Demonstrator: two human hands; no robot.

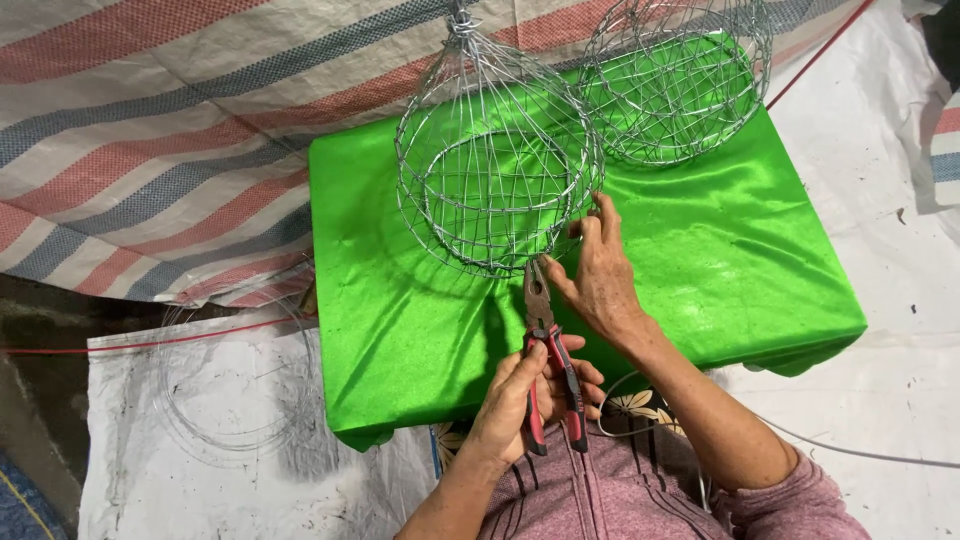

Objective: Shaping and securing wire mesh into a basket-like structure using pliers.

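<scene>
The left hand point(520, 400) is curled tight around the red handles of the pliers point(545, 345), gripping them near the low end, with the nose pointing up at the bottom rim of the near basket point(495, 180). The right hand point(597, 275) is half open: its fingers point(605, 215) reach up and pinch at the wire on the basket's lower right edge, right beside the plier tips, thumb tucked in toward them.

The basket is a round wire cage, tilted with its mouth toward the person, resting on the green cloth point(400, 310) that covers a small table. A second basket point(680, 80) lies behind it to the right, the two rims just about touching.

The cloth's front edge sits close to the person's lap, so both hands work over its near part. Bare green shows left of the basket and to the right of the hands. A coil of wire point(235, 390) lies on the white sheet point(150, 480), left of the table.
</scene>
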